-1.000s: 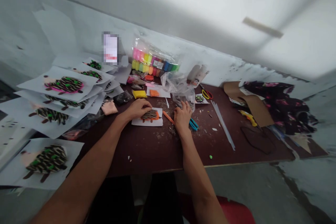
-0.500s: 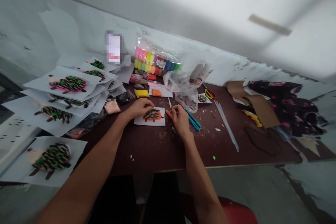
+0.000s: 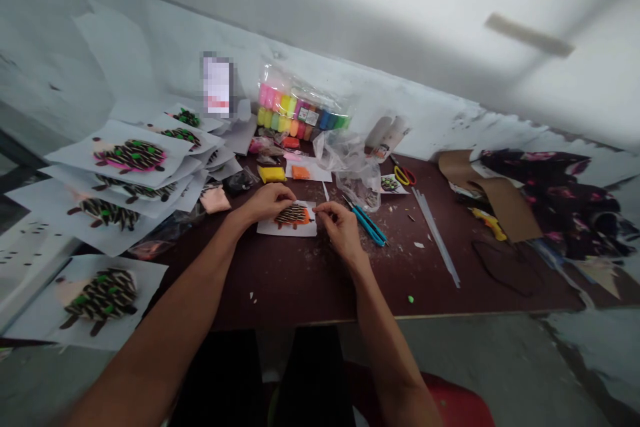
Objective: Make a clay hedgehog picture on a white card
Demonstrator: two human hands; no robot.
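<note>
A small white paper card [image 3: 270, 229] lies on the table, carrying an orange clay hedgehog [image 3: 295, 215] with dark, pale-tipped spines and brown feet. The curled fingers of my left hand [image 3: 273, 201] rest on the card's upper left edge. My right hand [image 3: 343, 227] is pinched, its fingertips at the card's right edge, close to the hedgehog's dark tip; what lies between them is too small to make out. Just beyond that hand is a thin white blade-like tool [image 3: 325, 191]. To its right lies a turquoise-handled tool [image 3: 369, 225].
Paper sheets with finished hedgehogs [image 3: 133, 155] are stacked at left. Behind the card lie yellow clay [image 3: 272, 174], orange clay [image 3: 301, 172] and a bag of coloured clay [image 3: 300, 110]. Scissors [image 3: 403, 175], glue sticks [image 3: 436, 237] and a yellow glue gun [image 3: 489, 223] lie to the right.
My right hand has moved slightly up and left, bringing its fingertips to the card's edge. An orange bit seen at those fingertips before no longer shows clearly. My left hand stays on the card.
</note>
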